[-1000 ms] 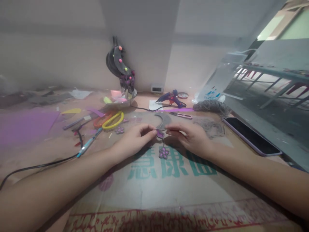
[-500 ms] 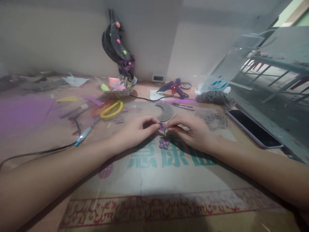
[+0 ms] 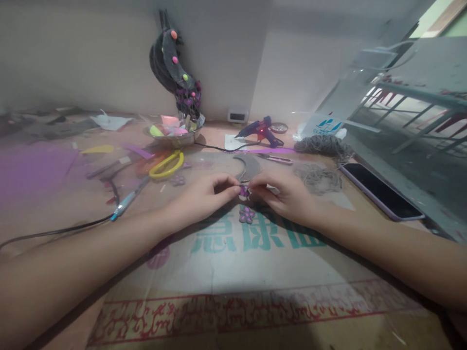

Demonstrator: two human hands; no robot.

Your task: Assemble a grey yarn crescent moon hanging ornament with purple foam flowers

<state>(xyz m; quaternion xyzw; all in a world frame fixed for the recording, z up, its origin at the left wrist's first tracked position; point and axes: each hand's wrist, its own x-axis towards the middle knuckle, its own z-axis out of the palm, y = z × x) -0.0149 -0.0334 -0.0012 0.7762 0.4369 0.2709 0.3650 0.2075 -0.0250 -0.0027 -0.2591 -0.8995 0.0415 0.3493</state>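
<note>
My left hand point(image 3: 202, 197) and my right hand point(image 3: 286, 194) meet at the middle of the table, fingertips pinched together on a small purple flower piece point(image 3: 244, 191). Below it a second purple flower point(image 3: 247, 214) lies on the printed cardboard sheet point(image 3: 255, 262), seemingly joined to the first by a thin string. A grey felt crescent point(image 3: 249, 167) lies just beyond my fingers. Both hands are closed in a pinch.
Yellow scissors point(image 3: 166, 164), a blue pen with a black cable point(image 3: 126, 203), a metal bowl of coloured scraps point(image 3: 174, 133), a purple glue gun point(image 3: 260, 131), grey yarn point(image 3: 321, 146), small snips point(image 3: 274, 159) and a phone point(image 3: 381, 190) lie around. A black crescent ornament point(image 3: 171, 61) leans against the wall.
My hands have closed in on each other until both pinch the small flower. The view has tipped down slightly, so everything sits a little higher in frame.
</note>
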